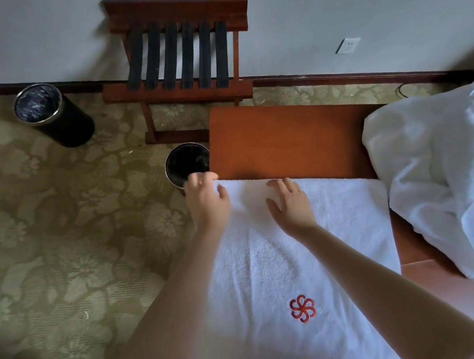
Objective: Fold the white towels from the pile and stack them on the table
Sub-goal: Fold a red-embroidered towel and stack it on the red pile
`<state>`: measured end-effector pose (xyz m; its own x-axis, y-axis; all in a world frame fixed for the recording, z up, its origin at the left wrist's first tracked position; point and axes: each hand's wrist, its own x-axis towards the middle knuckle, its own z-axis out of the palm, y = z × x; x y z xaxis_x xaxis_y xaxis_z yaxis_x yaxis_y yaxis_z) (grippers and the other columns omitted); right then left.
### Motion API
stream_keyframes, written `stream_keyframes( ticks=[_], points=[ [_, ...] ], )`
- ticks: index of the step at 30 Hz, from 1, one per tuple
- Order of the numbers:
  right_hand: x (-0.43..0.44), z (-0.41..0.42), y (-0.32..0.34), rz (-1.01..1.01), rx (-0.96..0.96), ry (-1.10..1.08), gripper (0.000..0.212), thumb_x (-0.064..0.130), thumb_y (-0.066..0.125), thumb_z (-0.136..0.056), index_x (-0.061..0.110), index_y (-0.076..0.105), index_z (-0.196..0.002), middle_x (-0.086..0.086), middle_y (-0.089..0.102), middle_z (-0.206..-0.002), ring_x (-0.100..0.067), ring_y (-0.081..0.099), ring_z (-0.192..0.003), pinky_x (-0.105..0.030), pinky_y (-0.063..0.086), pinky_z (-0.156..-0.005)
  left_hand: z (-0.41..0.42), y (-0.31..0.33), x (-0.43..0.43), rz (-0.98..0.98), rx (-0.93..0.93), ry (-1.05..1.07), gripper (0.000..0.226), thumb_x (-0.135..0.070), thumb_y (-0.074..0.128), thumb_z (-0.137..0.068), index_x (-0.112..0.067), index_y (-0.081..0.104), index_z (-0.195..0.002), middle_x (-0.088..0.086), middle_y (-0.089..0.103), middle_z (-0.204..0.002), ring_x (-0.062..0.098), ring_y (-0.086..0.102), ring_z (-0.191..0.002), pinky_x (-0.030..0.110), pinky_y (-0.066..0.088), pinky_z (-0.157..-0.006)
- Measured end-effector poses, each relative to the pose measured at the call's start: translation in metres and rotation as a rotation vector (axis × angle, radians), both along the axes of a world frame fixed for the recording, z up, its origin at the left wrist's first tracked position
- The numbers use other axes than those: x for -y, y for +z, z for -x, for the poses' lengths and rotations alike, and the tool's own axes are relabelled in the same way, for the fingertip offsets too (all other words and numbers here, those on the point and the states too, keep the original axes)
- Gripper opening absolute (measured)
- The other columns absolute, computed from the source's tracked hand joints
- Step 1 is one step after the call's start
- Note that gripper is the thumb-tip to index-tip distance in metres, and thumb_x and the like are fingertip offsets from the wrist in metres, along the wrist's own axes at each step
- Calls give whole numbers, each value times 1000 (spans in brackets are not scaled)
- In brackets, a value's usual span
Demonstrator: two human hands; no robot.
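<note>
Two arms show in the picture, and both are bare from the wrist up to the picture's edge. The left hand (207, 202) and the right hand (290, 206) are bare too. The fingers look smooth and plain.

wall (328, 2) grey – socket (348, 45) | carpet (46, 226) floral, olive | luggage rack (177, 54) wooden | black bin (59, 121)
</note>
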<state>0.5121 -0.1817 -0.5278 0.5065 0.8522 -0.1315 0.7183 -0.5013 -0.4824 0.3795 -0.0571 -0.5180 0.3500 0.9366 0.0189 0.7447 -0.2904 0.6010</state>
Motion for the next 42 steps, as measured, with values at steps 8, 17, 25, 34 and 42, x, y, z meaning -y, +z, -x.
stream_keyframes(
  ticks=[8,17,25,34,42],
  points=[
    [66,-75,18,-13,52,-415,25,14,54,-91,6,55,-114,-12,51,-114,-33,55,-89,-36,43,-63,-55,-12,61,65,-189,-470,27,-13,51,-89,-4,62,-111,9,57,-117,27,48,-111,35,43,-85],
    [74,-117,12,204,44,-278,50,20,54,-93,8,44,-141,-14,40,-132,-32,41,-121,-38,44,-92,-62,-28,72,57,-516,-638,73,-54,29,-97,-10,8,-153,12,-9,-160,24,-6,-148,43,4,-117],
    [43,-123,15,185,93,-233,36,18,50,-94,6,47,-128,-14,42,-125,-32,43,-113,-42,48,-79,-88,-20,36,78,-662,-546,71,-51,30,-99,-11,7,-153,13,-9,-160,29,-10,-147,51,-2,-116],
    [109,-10,-16,-134,118,33,39,12,47,-94,4,56,-131,-17,50,-140,-36,44,-132,-54,36,-107,-27,-29,120,-176,-265,-433,45,-11,57,-86,5,55,-128,25,47,-139,41,46,-128,53,40,-102],
    [161,-61,-29,265,178,-113,62,55,15,-96,31,9,-153,-1,6,-161,-22,3,-148,-50,3,-118,1,-38,117,-59,-658,-404,85,-64,1,-89,-7,-2,-152,15,-10,-159,31,-12,-146,51,-1,-118]
  ],
)
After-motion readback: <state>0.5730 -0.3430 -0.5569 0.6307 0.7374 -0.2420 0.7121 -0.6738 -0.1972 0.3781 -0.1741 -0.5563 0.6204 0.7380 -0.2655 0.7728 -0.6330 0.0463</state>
